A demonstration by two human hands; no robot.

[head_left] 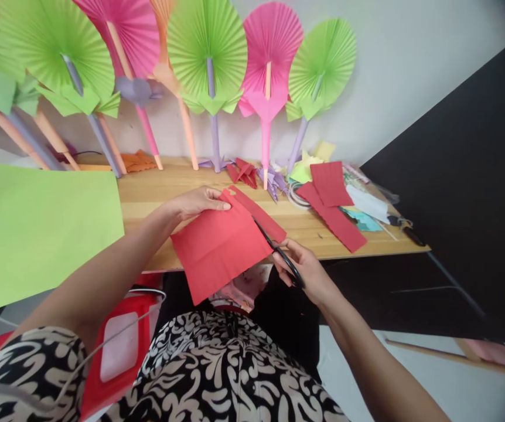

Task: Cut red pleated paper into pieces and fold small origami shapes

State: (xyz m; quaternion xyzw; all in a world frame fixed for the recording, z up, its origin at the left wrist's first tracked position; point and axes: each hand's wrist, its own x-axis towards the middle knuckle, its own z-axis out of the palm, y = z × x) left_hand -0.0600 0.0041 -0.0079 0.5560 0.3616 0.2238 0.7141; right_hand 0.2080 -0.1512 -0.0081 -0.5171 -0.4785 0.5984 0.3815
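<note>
A sheet of red paper [224, 246] hangs partly over the table's front edge, tilted toward me. My left hand [200, 202] pinches its top corner between thumb and fingers. In my right hand [299, 264] is a pair of scissors with black handles [290, 266]. Their blades lie in a cut along the paper's right side. A narrow red strip [259, 212] lies along that side, parted from the sheet by the cut; whether it still joins at the top I cannot tell.
Folded paper fans on rolled paper sticks, such as a green fan [208, 35] and a pink fan [274, 41], lean against the wall. Red paper pieces [334, 187] and a roll of tape [299, 196] lie at right. A large green sheet [45, 228] covers the left side.
</note>
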